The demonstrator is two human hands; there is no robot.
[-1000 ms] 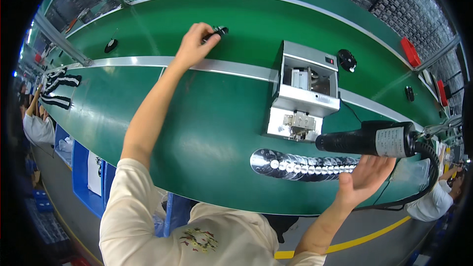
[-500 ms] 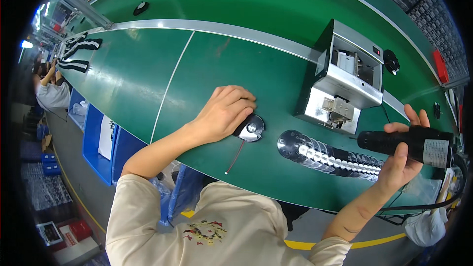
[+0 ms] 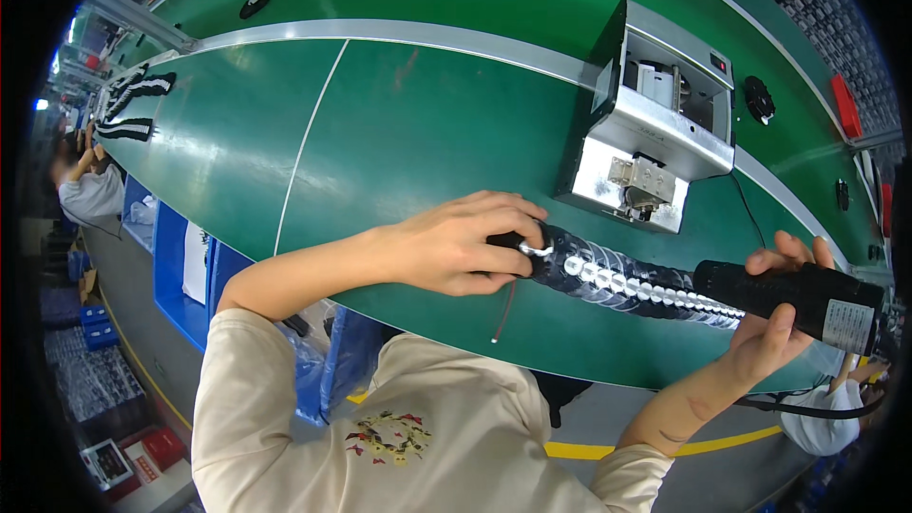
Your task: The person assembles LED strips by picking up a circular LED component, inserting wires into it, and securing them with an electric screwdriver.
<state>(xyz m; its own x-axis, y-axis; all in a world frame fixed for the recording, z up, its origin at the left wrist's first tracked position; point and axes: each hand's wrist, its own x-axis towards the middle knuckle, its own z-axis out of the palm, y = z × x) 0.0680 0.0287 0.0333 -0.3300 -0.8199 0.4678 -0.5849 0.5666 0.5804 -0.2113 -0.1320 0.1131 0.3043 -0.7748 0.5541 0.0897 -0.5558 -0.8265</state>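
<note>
My left hand [image 3: 465,245] is closed round a small black round part [image 3: 506,240], mostly hidden under the fingers. A thin red wire [image 3: 505,312] with a white tip trails from it over the green tabletop. The part is up against the left end of a long row of glossy black round pieces [image 3: 636,287] stacked on edge; whether it touches them I cannot tell. In my right hand [image 3: 763,342] a thick black electric screwdriver [image 3: 788,296] with a pale label lies gripped, its nose pointing left above the row's right part.
Beyond the row stands a silver and black boxy machine [image 3: 655,123] with an open top. Behind it lie a black round part [image 3: 758,100] and a red bin [image 3: 844,106]. Black-and-white straps [image 3: 133,104] lie far left, near another person [image 3: 90,192]. Blue bins [image 3: 180,266] sit below the table edge.
My left hand has slid right, bringing the black round part with its wire to the row's left end. The right hand still holds the screwdriver, now slightly lower and further right.
</note>
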